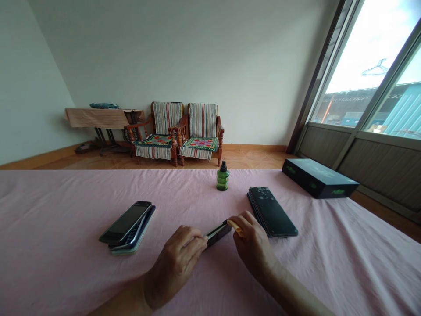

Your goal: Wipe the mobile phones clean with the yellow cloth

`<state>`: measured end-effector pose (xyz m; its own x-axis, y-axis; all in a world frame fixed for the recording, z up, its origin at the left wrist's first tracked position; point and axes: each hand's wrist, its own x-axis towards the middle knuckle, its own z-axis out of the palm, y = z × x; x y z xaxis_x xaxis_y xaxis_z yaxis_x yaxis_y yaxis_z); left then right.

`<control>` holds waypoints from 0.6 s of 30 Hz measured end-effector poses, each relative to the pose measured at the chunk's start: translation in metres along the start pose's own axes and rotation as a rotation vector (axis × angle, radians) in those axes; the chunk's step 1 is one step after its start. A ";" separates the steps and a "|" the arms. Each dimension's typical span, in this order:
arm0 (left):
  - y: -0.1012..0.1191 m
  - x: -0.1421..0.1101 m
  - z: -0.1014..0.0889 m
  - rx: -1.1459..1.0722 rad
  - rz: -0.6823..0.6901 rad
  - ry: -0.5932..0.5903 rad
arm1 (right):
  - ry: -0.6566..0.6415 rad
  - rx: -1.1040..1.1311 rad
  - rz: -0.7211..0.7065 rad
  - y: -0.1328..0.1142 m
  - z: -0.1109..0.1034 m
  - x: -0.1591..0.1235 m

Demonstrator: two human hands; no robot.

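A dark mobile phone (218, 233) is held on its edge just over the pink cloth, with a pale strip along its upper side. My left hand (179, 261) is closed around its left end. At the other end, my right hand (253, 243) pinches a small folded yellow cloth (236, 228) against the phone's corner. The fingers cover part of both. Left of my hands lies a stack of phones (130, 226), a dark one on top. Just beyond my right hand is another stack of dark phones (272, 211), its top one spotted with pale marks.
A green spray bottle (222, 177) with a black cap stands upright past my hands. To the far right, a black box (319, 177) lies near the edge of the pink cloth (66, 272). Two wooden armchairs (202, 127) and a covered table (98, 117) stand by the wall.
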<state>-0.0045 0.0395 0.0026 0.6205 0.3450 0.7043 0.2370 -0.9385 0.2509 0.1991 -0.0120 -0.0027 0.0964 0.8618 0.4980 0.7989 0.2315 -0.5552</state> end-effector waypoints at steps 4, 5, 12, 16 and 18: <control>0.000 -0.002 0.000 -0.008 -0.014 -0.024 | -0.050 0.027 -0.084 -0.016 0.007 -0.008; 0.000 -0.003 0.000 -0.011 -0.018 -0.036 | -0.076 0.047 -0.107 -0.022 0.009 -0.011; 0.002 0.000 -0.001 -0.003 -0.032 -0.043 | -0.122 0.048 -0.142 -0.018 0.009 -0.010; 0.001 0.000 -0.001 0.011 -0.014 -0.032 | -0.001 -0.065 -0.055 0.003 0.004 -0.001; 0.000 -0.001 -0.001 0.004 -0.022 -0.032 | -0.001 -0.070 -0.048 0.001 0.005 -0.003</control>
<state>-0.0058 0.0389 0.0028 0.6385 0.3657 0.6772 0.2538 -0.9307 0.2633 0.1971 -0.0120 -0.0078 0.0561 0.8507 0.5226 0.8424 0.2406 -0.4822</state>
